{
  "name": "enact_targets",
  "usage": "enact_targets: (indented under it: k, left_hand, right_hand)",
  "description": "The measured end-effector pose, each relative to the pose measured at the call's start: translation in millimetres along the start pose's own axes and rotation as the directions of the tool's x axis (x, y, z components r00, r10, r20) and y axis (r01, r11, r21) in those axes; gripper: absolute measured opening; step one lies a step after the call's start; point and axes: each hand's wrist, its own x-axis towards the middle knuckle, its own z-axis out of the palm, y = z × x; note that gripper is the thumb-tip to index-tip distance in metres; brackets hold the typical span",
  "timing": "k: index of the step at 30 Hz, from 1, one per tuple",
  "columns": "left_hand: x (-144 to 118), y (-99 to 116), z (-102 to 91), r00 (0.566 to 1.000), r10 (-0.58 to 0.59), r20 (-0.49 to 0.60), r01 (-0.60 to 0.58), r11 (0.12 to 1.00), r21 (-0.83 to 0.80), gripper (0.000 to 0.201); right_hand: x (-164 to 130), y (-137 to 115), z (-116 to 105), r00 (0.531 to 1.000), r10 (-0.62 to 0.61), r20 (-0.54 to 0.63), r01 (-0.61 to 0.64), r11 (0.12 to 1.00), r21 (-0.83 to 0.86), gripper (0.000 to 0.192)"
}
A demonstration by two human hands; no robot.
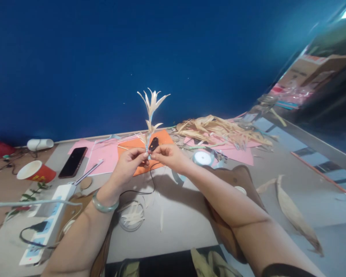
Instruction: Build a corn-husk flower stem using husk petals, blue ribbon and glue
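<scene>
A spray of pale dried husk leaves [152,104] stands upright on a thin stem wrapped in light blue. It looks like a handmade corn-husk flower, with smaller leaves lower down. My left hand [129,161] pinches the stem near its bottom end between thumb and fingers. Right beside it, my right hand [168,156] is closed in a pinch at the same stem; the fingertips hide exactly what part they grip. Below my right wrist hangs a strip of light ribbon [178,177], close to a ribbon spool [202,158].
A heap of dried husks [216,129] lies at the back right. Orange paper [164,136] and pink paper [103,157] lie behind my hands. To the left are a phone [73,162], a red paper cup [39,172] and a power strip [50,219]. A shallow round dish [132,216] holds husk strips.
</scene>
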Motion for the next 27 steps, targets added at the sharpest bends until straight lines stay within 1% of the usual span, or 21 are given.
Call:
enact_targets:
  k: [2,6,8,16,21,27]
  left_hand:
    - [0,0,0.7,1.0,0.002,-0.008,-0.002,1.0,-0.014,0.029]
    - [0,-5,1.0,1.0,0.013,-0.023,-0.014,0.999,-0.03,0.027]
    - [0,-7,0.5,1.0,0.014,-0.022,-0.015,1.0,-0.027,0.027]
    - [0,-4,3.5,0.998,-0.031,-0.051,0.027,0.996,-0.081,0.033]
    - [-1,-3,5.8,0.997,-0.066,-0.036,0.061,0.991,-0.12,0.036]
    - [-1,-3,4.3,0.994,-0.106,-0.007,0.104,0.982,-0.16,0.038]
  right_hand:
    - [0,-1,0,0.999,-0.008,-0.033,0.008,1.0,-0.018,0.023]
    - [-3,-4,2,0.993,-0.025,-0.115,0.004,0.984,-0.178,0.017]
    - [-4,-6,3,0.99,-0.043,-0.133,0.013,0.976,-0.217,0.015]
    - [-7,-6,8,0.991,-0.053,-0.126,0.022,0.973,-0.231,0.019]
    - [-8,-4,9,0.991,-0.059,-0.124,0.029,0.974,-0.224,0.022]
    - [-10,-6,11,0.992,-0.064,-0.108,0.038,0.973,-0.226,0.022]
